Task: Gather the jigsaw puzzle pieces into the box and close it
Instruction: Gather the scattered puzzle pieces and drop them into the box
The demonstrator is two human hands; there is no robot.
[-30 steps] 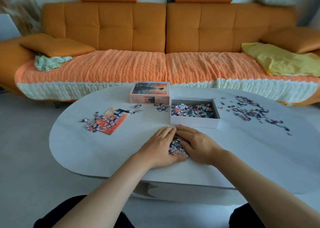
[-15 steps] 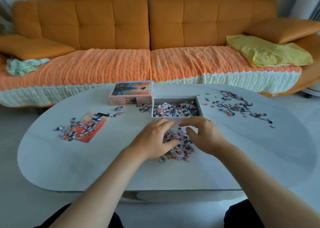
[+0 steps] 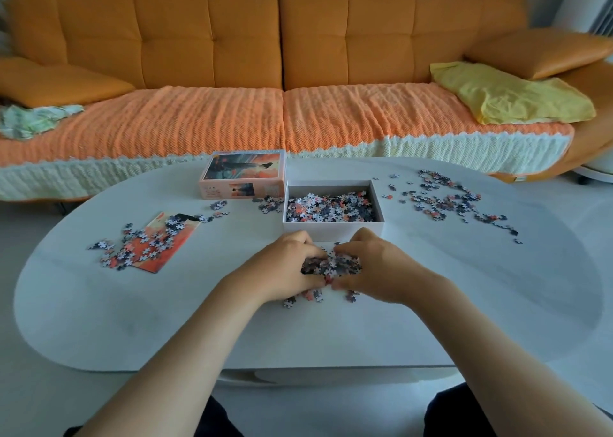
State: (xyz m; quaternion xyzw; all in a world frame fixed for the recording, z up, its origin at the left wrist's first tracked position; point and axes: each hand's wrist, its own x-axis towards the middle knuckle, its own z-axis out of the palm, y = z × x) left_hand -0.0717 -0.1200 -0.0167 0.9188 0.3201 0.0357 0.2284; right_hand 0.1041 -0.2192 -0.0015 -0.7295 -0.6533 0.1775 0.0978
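a long orange sofa (image 3: 212, 38) fills the back of the view. in front of it stands a white oval table (image 3: 431, 304). on the sofa seat lies an orange knitted cover (image 3: 365, 115), and at its right end a yellow cloth (image 3: 507, 95).

a wide scatter (image 3: 447, 201) of puzzle pieces lies on the right part of the table, apart from the box. the box (image 3: 331, 231) stands open near the middle of the table and holds a layer of pieces (image 3: 331, 207). the lid (image 3: 243, 174) lies just beside the far left corner of the box, with the printed picture up. to the left, a picture sheet (image 3: 179, 237) lies flat, with loose pieces (image 3: 139, 247) on it and around it. a few more lie between the lid and the box.

just in front of the near wall of the box there is a heap (image 3: 331, 264) of pieces. the left hand (image 3: 285, 267) and the right hand (image 3: 378, 267) are on the two sides of this heap. their fingers are curled inward round it and the fingertips almost meet over the top, so both hands grip the heap. i cannot tell if it is lifted from the table. some strays (image 3: 290, 301) lie at the near side, close to the wrists.
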